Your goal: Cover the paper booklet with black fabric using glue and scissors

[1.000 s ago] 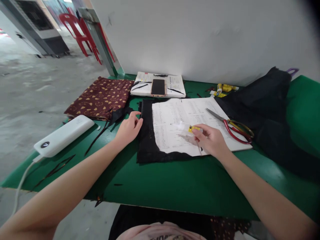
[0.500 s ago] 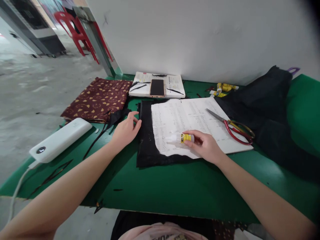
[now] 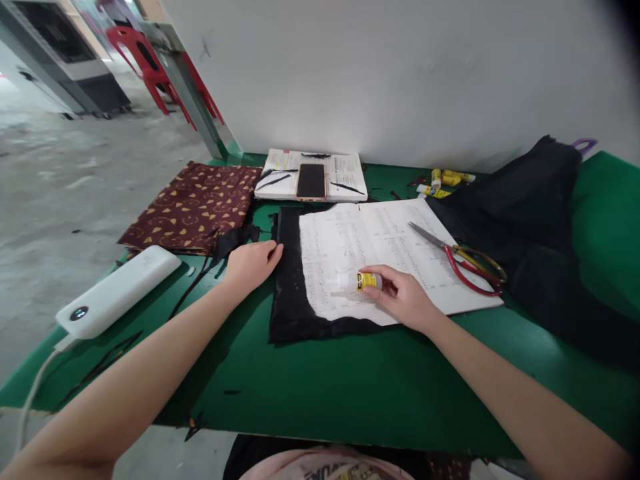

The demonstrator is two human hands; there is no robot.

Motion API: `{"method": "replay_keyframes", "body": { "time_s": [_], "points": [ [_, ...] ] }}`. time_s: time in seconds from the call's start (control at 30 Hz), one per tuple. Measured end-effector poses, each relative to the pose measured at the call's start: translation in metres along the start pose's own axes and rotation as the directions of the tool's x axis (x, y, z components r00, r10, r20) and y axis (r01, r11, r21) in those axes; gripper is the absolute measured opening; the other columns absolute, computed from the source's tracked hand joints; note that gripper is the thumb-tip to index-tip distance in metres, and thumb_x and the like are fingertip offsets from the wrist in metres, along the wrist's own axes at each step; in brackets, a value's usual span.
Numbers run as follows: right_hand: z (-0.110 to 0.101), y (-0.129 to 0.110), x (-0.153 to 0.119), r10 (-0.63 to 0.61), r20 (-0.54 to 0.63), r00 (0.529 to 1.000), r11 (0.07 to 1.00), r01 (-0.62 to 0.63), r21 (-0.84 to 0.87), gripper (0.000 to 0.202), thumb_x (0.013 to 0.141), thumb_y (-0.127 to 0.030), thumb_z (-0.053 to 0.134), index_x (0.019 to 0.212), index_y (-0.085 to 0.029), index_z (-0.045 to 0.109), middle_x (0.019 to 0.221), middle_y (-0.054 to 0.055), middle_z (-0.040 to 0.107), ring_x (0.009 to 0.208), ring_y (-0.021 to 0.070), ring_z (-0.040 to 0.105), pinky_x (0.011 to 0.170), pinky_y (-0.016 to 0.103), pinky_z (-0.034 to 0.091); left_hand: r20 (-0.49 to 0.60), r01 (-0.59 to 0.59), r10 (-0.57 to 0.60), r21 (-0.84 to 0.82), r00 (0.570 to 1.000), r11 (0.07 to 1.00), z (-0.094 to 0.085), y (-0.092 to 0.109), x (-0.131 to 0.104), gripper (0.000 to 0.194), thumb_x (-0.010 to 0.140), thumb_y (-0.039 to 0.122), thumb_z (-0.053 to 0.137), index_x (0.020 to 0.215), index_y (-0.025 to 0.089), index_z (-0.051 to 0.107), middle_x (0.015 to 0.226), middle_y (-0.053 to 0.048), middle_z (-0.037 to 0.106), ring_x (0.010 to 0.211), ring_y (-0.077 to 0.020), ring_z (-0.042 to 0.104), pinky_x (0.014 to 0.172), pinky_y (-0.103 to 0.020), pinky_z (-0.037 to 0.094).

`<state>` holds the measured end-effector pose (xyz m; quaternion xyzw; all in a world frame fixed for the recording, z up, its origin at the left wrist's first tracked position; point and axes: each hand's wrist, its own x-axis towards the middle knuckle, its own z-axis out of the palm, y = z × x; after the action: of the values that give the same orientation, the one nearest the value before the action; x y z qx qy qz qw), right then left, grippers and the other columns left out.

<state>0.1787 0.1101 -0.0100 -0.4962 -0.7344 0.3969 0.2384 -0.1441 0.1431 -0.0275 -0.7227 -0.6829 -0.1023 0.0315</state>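
Observation:
Folded black cloth [image 3: 287, 293] lies flat on the green table, its left and front margins showing around a white printed sheet [image 3: 345, 233] with a wavy cut edge. At the cloth's left edge my left hand [image 3: 253, 263] is closed, thumb and forefinger together on the edge; its other fingers are curled out of sight. My right hand [image 3: 407, 297] holds a small glue bottle [image 3: 369, 281] with a yellow label, lying sideways just over the sheet, its clear nozzle end pointing left. Scissors [image 3: 457, 257] with red and yellow handles rest on the sheet's right side.
A phone [image 3: 311, 181] sits on an open book [image 3: 270, 190] at the back. Patterned maroon cloth [image 3: 195, 203] and a white power bank [image 3: 117, 290] with a cable are left. More yellow glue containers [image 3: 450, 178] and draped black fabric [image 3: 525, 193] stand right, before a white wall.
My left hand has lowered slightly, and its spread fingers have closed at the cloth's left edge. My right hand still holds the glue bottle in about the same place. The view has shifted slightly.

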Motion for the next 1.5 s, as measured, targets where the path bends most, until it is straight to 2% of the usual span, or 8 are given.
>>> {"method": "replay_keyframes", "body": {
  "time_s": [0.13, 0.27, 0.43, 0.63, 0.7, 0.9, 1.13, 1.5],
  "points": [
    [0.0, -0.002, 0.0, 0.018, 0.01, 1.0, 1.0, -0.018, 0.024, 0.043, 0.086, -0.053, 0.06, 0.119, -0.026, 0.062, 0.064, -0.003, 0.049, 0.055, 0.0112, 0.043, 0.051, 0.028, 0.036, -0.035, -0.002, 0.001, -0.022, 0.999, 1.0, 0.002, -0.001, 0.001, 0.039, 0.092, 0.043, 0.043, 0.061, 0.02, 0.052, 0.058, -0.004, 0.059, 0.054, -0.0198, 0.054, 0.05, -0.029, 0.018],
    [0.0, -0.001, 0.0, 0.041, 0.015, 0.999, 0.998, -0.042, 0.051, 0.044, 0.087, -0.053, 0.059, 0.121, -0.025, 0.061, 0.061, -0.003, 0.049, 0.054, 0.0119, 0.045, 0.05, 0.028, 0.036, -0.153, -0.03, 0.015, -0.093, 0.988, 0.995, 0.0, 0.001, -0.001, 0.032, 0.092, 0.038, 0.045, 0.068, 0.02, 0.055, 0.059, -0.002, 0.058, 0.053, -0.0165, 0.051, 0.051, -0.028, 0.022],
    [-0.001, -0.001, -0.004, 0.096, -0.018, 0.995, 0.991, -0.094, 0.095, 0.047, 0.087, -0.057, 0.056, 0.115, -0.021, 0.063, 0.064, 0.001, 0.058, 0.056, 0.0132, 0.051, 0.051, 0.028, 0.039, -0.315, -0.259, 0.179, -0.237, 0.932, 0.936, -0.017, 0.021, -0.023, 0.028, 0.094, 0.032, 0.044, 0.075, 0.02, 0.059, 0.062, 0.0, 0.059, 0.058, -0.0139, 0.052, 0.065, -0.029, 0.041],
    [0.003, -0.013, -0.016, 0.166, 0.033, 0.986, 0.943, -0.169, 0.288, 0.043, 0.091, -0.058, 0.047, 0.097, -0.02, 0.066, 0.065, 0.001, 0.063, 0.045, 0.008, 0.037, 0.043, 0.025, 0.029, -0.409, -0.475, 0.308, -0.414, 0.859, 0.777, -0.031, 0.052, -0.055, 0.003, 0.089, 0.022, 0.059, 0.091, 0.021, 0.062, 0.071, 0.004, 0.066, 0.058, -0.0084, 0.058, 0.067, -0.027, 0.045],
    [0.005, -0.015, -0.019, 0.164, 0.076, 0.983, 0.93, -0.18, 0.32, 0.041, 0.091, -0.057, 0.048, 0.094, -0.02, 0.066, 0.061, 0.0, 0.062, 0.046, 0.0086, 0.038, 0.045, 0.025, 0.03, -0.426, -0.502, 0.313, -0.462, 0.848, 0.731, -0.03, 0.056, -0.058, 0.007, 0.086, 0.02, 0.064, 0.092, 0.021, 0.061, 0.073, 0.004, 0.067, 0.057, -0.0077, 0.058, 0.066, -0.027, 0.046],
    [0.008, -0.014, -0.019, 0.161, 0.132, 0.978, 0.927, -0.196, 0.321, 0.04, 0.092, -0.055, 0.049, 0.086, -0.02, 0.066, 0.06, 0.0, 0.062, 0.047, 0.0083, 0.036, 0.046, 0.025, 0.029, -0.436, -0.512, 0.31, -0.496, 0.845, 0.701, -0.028, 0.054, -0.056, 0.009, 0.083, 0.019, 0.069, 0.086, 0.021, 0.061, 0.074, 0.004, 0.067, 0.057, -0.0071, 0.058, 0.065, -0.027, 0.046],
    [0.009, -0.016, -0.019, 0.168, 0.149, 0.974, 0.924, -0.208, 0.32, 0.04, 0.09, -0.057, 0.05, 0.088, -0.02, 0.067, 0.06, -0.001, 0.064, 0.046, 0.0082, 0.035, 0.044, 0.025, 0.026, -0.443, -0.537, 0.332, -0.498, 0.833, 0.681, -0.029, 0.056, -0.057, 0.009, 0.081, 0.014, 0.07, 0.084, 0.02, 0.063, 0.074, 0.005, 0.069, 0.056, -0.0068, 0.059, 0.064, -0.027, 0.045],
    [0.012, -0.022, -0.022, 0.081, 0.114, 0.99, 0.984, -0.098, 0.151, 0.038, 0.09, -0.054, 0.052, 0.093, -0.021, 0.07, 0.059, 0.0, 0.066, 0.045, 0.0093, 0.046, 0.043, 0.024, 0.035, -0.453, -0.493, 0.261, -0.53, 0.852, 0.69, -0.027, 0.057, -0.057, 0.01, 0.081, 0.012, 0.069, 0.082, 0.021, 0.067, 0.071, 0.006, 0.07, 0.055, -0.0067, 0.06, 0.063, -0.028, 0.045]
  ]
}}
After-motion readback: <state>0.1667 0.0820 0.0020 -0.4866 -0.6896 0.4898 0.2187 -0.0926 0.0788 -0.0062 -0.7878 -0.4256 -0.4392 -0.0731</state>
